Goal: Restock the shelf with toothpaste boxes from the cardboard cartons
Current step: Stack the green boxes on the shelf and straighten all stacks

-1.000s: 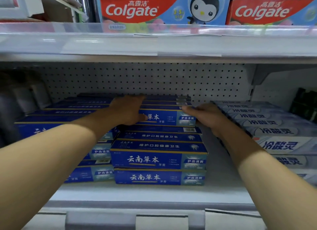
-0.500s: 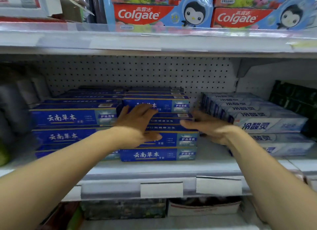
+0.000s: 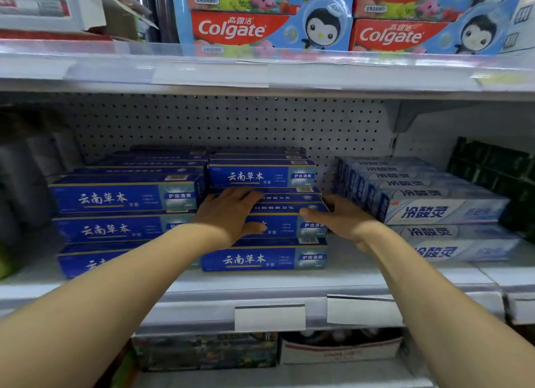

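Note:
Dark blue toothpaste boxes fill the middle shelf (image 3: 260, 283) in two stacks. The left stack (image 3: 121, 198) is three boxes high at the front. The right stack (image 3: 262, 175) steps up toward the back. My left hand (image 3: 228, 214) lies flat with straight fingers on the front boxes of the right stack, thumb over a box's face. My right hand (image 3: 338, 218) presses its straight fingers against the right end of that same stack. Neither hand grips a box. No cardboard carton is in view.
White and pale blue toothpaste boxes (image 3: 428, 211) sit right of my right hand, dark green boxes (image 3: 492, 167) beyond them. Colgate cartons (image 3: 260, 26) stand on the shelf above. Price tag holders (image 3: 269, 318) line the shelf edge. Boxes fill the shelf below (image 3: 202, 350).
My head has drawn back and both hands have slid forward from the rear boxes to the front of the right stack. More of the shelf edge and lower shelf shows.

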Demonstrator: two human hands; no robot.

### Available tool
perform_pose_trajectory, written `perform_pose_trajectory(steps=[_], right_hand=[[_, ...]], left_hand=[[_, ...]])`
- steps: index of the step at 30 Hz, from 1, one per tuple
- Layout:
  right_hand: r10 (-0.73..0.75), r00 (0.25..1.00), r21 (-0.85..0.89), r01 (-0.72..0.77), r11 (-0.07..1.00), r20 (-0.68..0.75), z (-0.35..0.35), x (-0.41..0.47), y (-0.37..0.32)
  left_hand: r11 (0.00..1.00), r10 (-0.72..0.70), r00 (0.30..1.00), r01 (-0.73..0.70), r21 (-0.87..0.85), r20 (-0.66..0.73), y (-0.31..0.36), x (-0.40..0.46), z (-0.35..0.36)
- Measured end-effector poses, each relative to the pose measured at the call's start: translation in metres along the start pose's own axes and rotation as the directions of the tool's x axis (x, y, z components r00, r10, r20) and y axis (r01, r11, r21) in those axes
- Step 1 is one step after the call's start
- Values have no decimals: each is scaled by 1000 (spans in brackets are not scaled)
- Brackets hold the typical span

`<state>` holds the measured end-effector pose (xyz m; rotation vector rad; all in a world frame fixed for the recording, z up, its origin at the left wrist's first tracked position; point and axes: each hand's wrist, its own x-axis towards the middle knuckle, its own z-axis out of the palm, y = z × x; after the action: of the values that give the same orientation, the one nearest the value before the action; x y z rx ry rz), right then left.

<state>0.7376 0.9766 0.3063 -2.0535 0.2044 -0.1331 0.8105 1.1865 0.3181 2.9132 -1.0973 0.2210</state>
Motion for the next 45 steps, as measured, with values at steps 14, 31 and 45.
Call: perform_pose_trajectory(steps=[14, 31, 45], right_hand=[[66, 998, 29, -66, 997, 18, 15, -29, 3], [-23, 993, -248, -7, 969, -117, 23, 7, 43], [102, 967, -335, -178, 925, -234, 14, -4, 3]], left_hand=[[953, 170, 907, -53, 298, -385, -3, -43, 36], [941, 151, 942, -43, 337, -301, -15, -16, 42], [997, -53, 955, 64, 30, -293, -4, -5, 25]])
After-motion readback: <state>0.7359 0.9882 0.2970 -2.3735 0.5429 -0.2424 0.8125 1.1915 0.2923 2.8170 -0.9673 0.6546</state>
